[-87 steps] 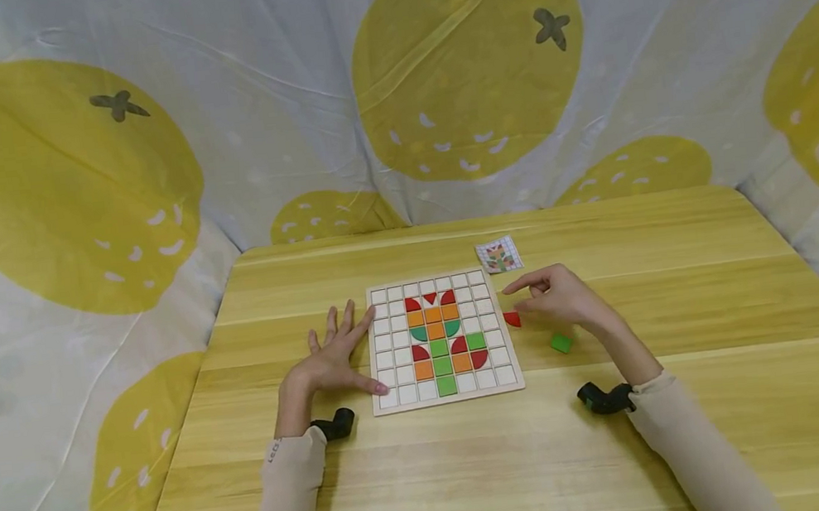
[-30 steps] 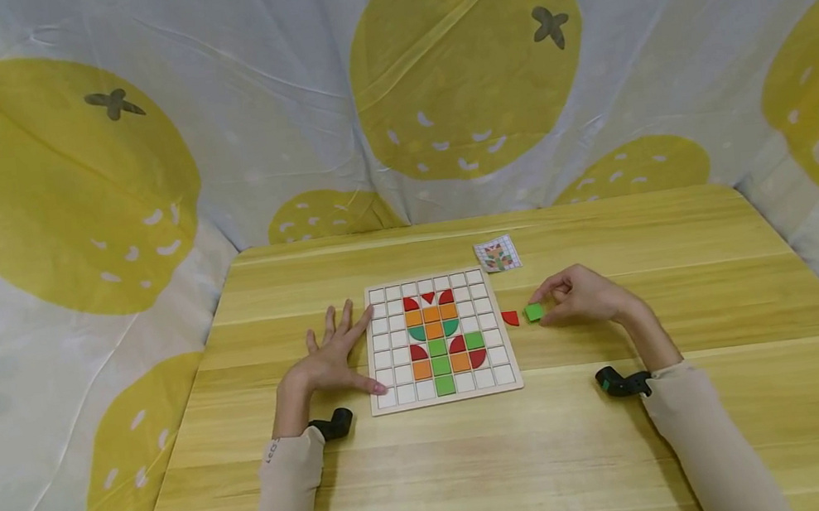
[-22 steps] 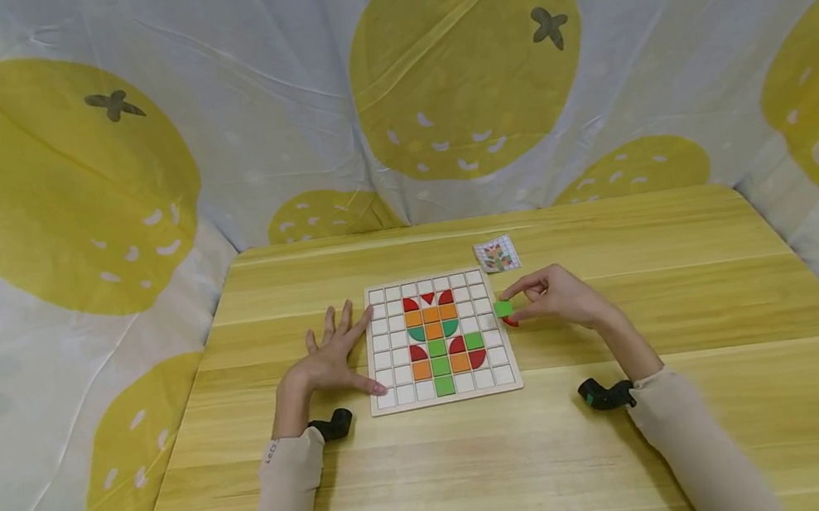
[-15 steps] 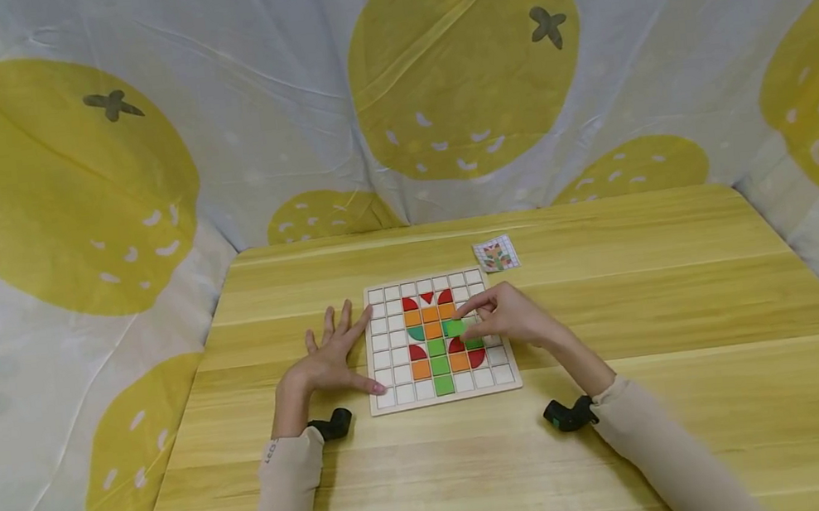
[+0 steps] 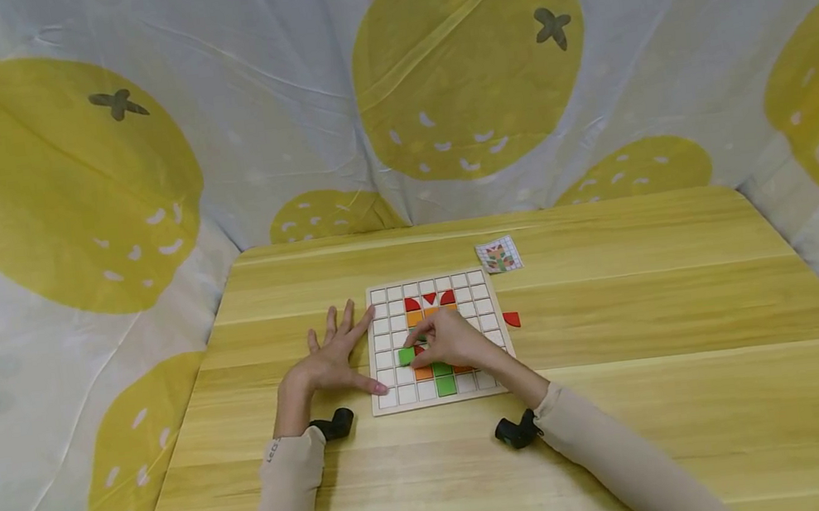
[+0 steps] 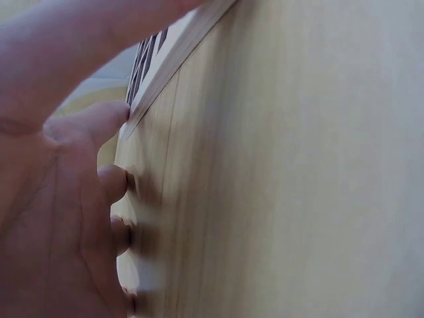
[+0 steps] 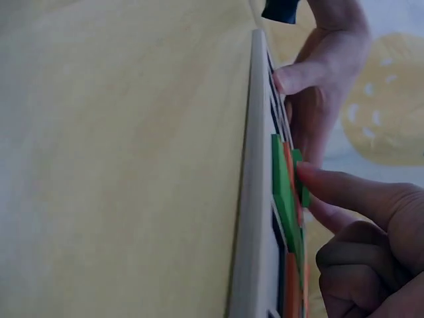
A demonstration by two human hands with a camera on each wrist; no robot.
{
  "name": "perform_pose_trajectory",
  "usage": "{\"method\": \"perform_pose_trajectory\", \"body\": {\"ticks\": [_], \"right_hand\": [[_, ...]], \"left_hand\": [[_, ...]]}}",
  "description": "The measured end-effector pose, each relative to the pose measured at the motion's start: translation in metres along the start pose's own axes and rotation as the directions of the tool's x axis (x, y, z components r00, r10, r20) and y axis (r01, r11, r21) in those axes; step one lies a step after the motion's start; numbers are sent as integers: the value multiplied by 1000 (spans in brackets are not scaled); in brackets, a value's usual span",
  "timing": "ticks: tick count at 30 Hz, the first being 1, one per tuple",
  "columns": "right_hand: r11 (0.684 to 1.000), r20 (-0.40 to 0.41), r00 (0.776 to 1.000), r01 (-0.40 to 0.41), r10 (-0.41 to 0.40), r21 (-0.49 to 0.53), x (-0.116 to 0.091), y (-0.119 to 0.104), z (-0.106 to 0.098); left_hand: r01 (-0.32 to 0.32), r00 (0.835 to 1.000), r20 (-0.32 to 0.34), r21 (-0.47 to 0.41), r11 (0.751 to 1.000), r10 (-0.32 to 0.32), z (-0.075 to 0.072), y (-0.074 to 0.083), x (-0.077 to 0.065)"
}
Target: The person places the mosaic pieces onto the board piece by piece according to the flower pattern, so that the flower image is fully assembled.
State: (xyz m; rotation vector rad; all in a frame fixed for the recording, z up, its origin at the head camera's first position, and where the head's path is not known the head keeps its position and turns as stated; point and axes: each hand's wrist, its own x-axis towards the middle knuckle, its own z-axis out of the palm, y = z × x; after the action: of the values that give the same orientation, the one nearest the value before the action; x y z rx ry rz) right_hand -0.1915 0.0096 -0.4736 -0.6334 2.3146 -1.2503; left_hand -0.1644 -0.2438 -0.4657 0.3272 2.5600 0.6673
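Note:
A wooden grid board lies on the table, with red, orange and green pieces set in its middle cells. My right hand is over the board and pinches a green square tile between thumb and index finger, left of the red and orange pieces. In the right wrist view the same tile shows at the fingertips, above other pieces. My left hand rests with spread, straight fingers at the board's left edge, thumb on its lower left corner. The right hand hides several middle pieces.
A red quarter-circle piece lies on the table just right of the board. Behind the board's upper right corner is a small printed pattern card. A lemon-print cloth hangs behind the table.
My right hand has picked up the green square tile from the table right of the board and carried it leftward across the board. My left hand has stayed in place.

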Motion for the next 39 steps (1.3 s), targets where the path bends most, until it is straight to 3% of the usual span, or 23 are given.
{"method": "perform_pose_trajectory", "body": {"ticks": [5, 15, 25, 39], "right_hand": [[999, -14, 1000, 5, -5, -31, 2, 0, 4], [1000, -14, 1000, 14, -14, 5, 2, 2, 5], [998, -52, 998, -44, 46, 36, 2, -2, 8], [998, -57, 998, -16, 19, 56, 2, -1, 11]], "left_hand": [[-2, 1000, 0, 1, 1000, 2, 0, 1, 0], [-3, 1000, -6, -5, 1000, 3, 0, 0, -1], [-14, 1000, -4, -8, 1000, 14, 1, 0, 0], [-6, 1000, -2, -1, 1000, 6, 1, -1, 1]]}}
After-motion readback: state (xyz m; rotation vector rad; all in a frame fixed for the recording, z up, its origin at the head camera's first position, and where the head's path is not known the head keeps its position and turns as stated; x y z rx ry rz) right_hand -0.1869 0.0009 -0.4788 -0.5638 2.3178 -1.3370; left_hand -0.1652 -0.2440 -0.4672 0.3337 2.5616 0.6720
